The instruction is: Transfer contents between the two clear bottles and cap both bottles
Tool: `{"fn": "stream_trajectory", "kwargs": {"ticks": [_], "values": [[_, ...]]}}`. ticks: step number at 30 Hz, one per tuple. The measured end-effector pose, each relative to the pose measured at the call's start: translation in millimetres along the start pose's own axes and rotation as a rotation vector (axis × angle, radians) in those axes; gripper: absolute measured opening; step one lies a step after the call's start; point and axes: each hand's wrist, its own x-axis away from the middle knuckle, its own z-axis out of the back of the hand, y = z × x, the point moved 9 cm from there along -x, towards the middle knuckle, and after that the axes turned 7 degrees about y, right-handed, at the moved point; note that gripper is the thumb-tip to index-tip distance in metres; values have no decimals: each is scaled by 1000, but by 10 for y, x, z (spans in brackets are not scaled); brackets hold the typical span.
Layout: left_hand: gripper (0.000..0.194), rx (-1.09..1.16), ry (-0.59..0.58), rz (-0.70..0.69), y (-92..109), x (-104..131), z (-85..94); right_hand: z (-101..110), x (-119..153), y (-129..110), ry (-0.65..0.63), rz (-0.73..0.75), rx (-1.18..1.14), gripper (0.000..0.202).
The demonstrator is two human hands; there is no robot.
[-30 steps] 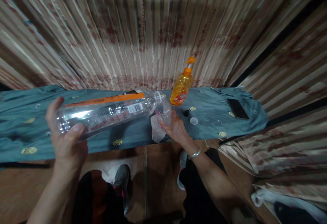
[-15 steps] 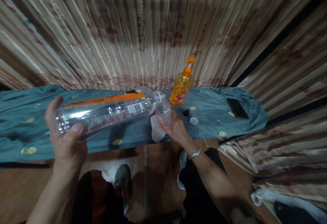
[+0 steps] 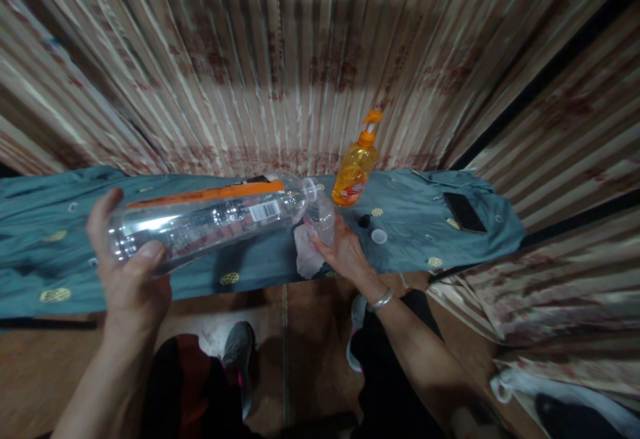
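A large clear plastic bottle (image 3: 210,222) with an orange-edged label lies nearly level in the air, tipped so its mouth points right. My left hand (image 3: 133,265) is closed round its base. At its mouth is a small clear plastic bottle (image 3: 323,215), which my right hand (image 3: 345,249) grips. The two mouths meet or nearly meet; I cannot tell if they touch. A whitish tissue or cloth (image 3: 307,252) hangs below the small bottle, beside my right fingers. Any liquid passing between the bottles is too unclear to make out.
On the narrow green-clothed table (image 3: 260,259) stands an orange pump bottle (image 3: 354,172). Right of my right hand lie a small black cap (image 3: 365,221) and a white round lid (image 3: 379,236). A dark phone (image 3: 464,212) rests farther right. Pleated curtains (image 3: 280,59) hang behind.
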Motion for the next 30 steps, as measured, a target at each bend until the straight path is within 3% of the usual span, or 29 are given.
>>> {"fn": "stream_trajectory", "kwargs": {"ticks": [5, 30], "values": [[74, -53, -4, -71, 30, -8, 5, 4, -1, -2, 3, -2, 0, 60], [81, 96, 29, -25, -9, -32, 36, 12, 4, -2, 14, -19, -15, 60]]}}
